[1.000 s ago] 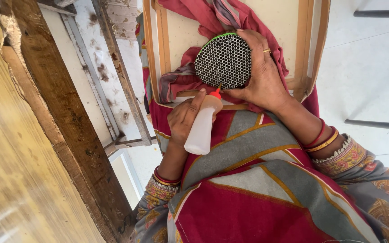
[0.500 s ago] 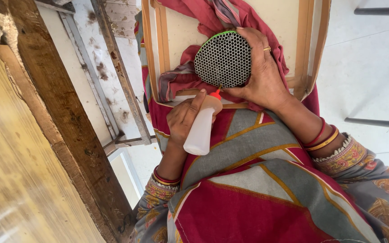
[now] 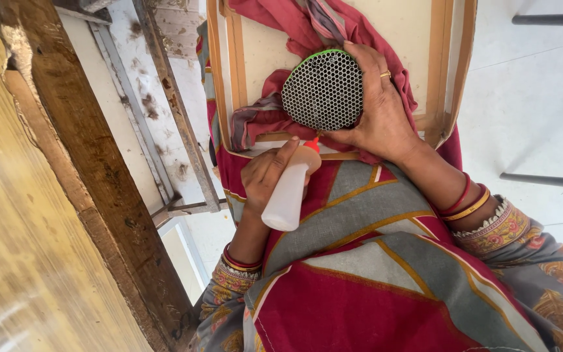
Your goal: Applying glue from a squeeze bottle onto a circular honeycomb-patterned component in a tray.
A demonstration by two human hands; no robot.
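The squeeze bottle [image 3: 286, 197] is smooth, matt, translucent plastic with a red tip. At its 1 o'clock, the round mesh disc [image 3: 324, 90] looks like dark perforated metal. The frame [image 3: 229, 78] is smooth wood; the red cloth [image 3: 307, 26] is soft.

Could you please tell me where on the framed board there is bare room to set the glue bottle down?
The board is bare at its right, between the red cloth and the wooden frame, and in a strip at its left beside the frame. The lower middle is crowded: the right hand holds the round mesh disc, and the left hand holds the glue bottle.
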